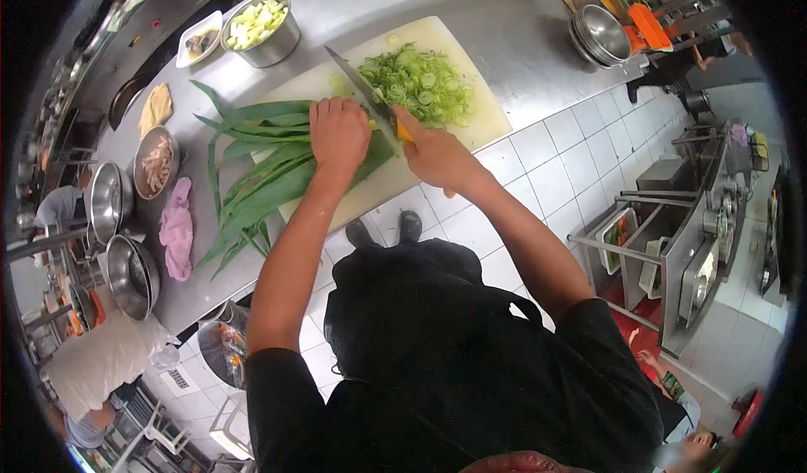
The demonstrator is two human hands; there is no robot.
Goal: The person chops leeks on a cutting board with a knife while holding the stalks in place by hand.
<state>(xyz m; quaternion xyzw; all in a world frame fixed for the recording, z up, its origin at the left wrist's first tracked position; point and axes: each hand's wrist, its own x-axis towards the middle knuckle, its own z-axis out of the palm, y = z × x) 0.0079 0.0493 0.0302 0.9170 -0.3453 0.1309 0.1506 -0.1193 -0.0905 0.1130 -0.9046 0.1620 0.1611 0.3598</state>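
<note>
My left hand [340,137] presses down with curled fingers on a bunch of long leek leaves [277,158], which lie across the white cutting board [479,95] and hang over its left side. My right hand [441,155] grips the yellow handle of a kitchen knife [360,78]. The blade stands just right of my left fingers, at the cut end of the bunch. Thin sliced leek rings [420,86] are heaped on the board to the right of the blade.
Behind the board stands a metal pot [273,40] of pale green chunks beside a white dish [199,40]. At left are a bowl of pale strips [155,162], a pink cloth [176,229] and steel bowls [130,275]. More stacked bowls [601,34] sit at right. Other people work nearby.
</note>
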